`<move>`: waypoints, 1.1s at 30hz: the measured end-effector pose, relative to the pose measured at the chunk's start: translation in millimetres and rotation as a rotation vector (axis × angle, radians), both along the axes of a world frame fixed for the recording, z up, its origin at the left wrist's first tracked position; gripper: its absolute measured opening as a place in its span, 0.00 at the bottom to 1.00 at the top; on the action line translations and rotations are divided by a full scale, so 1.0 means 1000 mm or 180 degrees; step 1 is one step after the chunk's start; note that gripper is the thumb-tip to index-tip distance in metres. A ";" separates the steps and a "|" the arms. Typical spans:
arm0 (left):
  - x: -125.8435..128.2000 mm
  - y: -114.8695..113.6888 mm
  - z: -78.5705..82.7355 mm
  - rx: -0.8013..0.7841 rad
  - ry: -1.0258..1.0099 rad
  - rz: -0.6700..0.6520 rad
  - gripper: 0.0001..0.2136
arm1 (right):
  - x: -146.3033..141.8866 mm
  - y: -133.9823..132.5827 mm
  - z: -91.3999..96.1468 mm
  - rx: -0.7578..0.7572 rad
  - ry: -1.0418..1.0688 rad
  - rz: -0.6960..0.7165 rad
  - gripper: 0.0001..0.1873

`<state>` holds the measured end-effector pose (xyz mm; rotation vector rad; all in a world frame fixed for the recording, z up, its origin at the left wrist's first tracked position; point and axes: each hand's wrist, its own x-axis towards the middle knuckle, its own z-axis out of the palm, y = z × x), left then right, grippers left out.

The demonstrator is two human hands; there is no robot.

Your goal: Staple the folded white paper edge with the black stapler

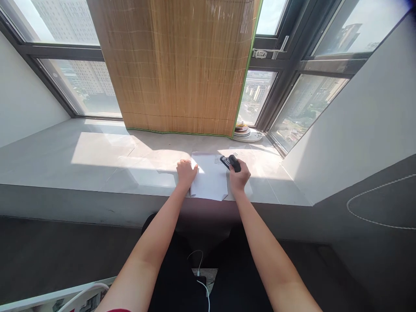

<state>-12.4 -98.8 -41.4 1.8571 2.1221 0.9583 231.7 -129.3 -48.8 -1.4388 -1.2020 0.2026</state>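
The left hand (187,171) is resting at the left edge of the white paper (209,182) on the windowsill (87,170); the right hand (240,174) is gripping a black stapler-like tool (232,162) by the paper's upper right. A bamboo blind (177,69) is hanging beyond.

bare arms (156,249) stretched forward; left hand (186,173) with fingers curled, thumb rightward; right hand (239,177) bent in grip.

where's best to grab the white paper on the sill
Probably by the near edge of the paper, from the person's side: it lies roughly flat, and that edge reaches the front of the sill, which may allow a pinch from above and below. The left hand is at its left edge.
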 end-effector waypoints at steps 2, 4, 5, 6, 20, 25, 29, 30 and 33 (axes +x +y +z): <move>0.001 0.002 -0.003 -0.0030 0.0234 -0.0073 0.08 | 0.020 0.001 -0.001 -0.0077 0.0082 -0.0282 0.24; 0.001 0.003 -0.006 -0.0043 0.0328 -0.0089 0.03 | 0.043 0.002 -0.001 -0.0156 -0.0089 -0.0207 0.24; 0.001 0.003 -0.008 -0.0041 0.0347 -0.0104 0.04 | 0.054 0.003 0.000 -0.0208 -0.0263 -0.0125 0.24; 0.001 0.002 -0.009 -0.0028 0.0362 -0.0142 0.05 | 0.064 0.004 0.000 -0.0284 -0.0478 -0.0048 0.23; 0.038 -0.013 0.010 0.0191 0.0713 -0.2076 0.14 | 0.072 0.010 -0.005 -0.0371 -0.2079 0.0861 0.28; 0.064 -0.023 0.007 -0.0314 0.0933 -0.2767 0.30 | 0.075 0.010 -0.005 -0.0341 -0.2047 0.0915 0.29; 0.075 -0.032 0.003 -0.0205 0.0840 -0.2762 0.33 | 0.075 0.010 -0.003 -0.0297 -0.2160 0.0921 0.32; 0.077 -0.033 0.002 -0.0149 0.0793 -0.2781 0.34 | 0.076 0.010 -0.003 -0.0273 -0.2208 0.0924 0.32; 0.080 -0.033 -0.003 -0.0082 0.0627 -0.2831 0.36 | 0.077 0.012 -0.004 -0.0200 -0.2362 0.0903 0.35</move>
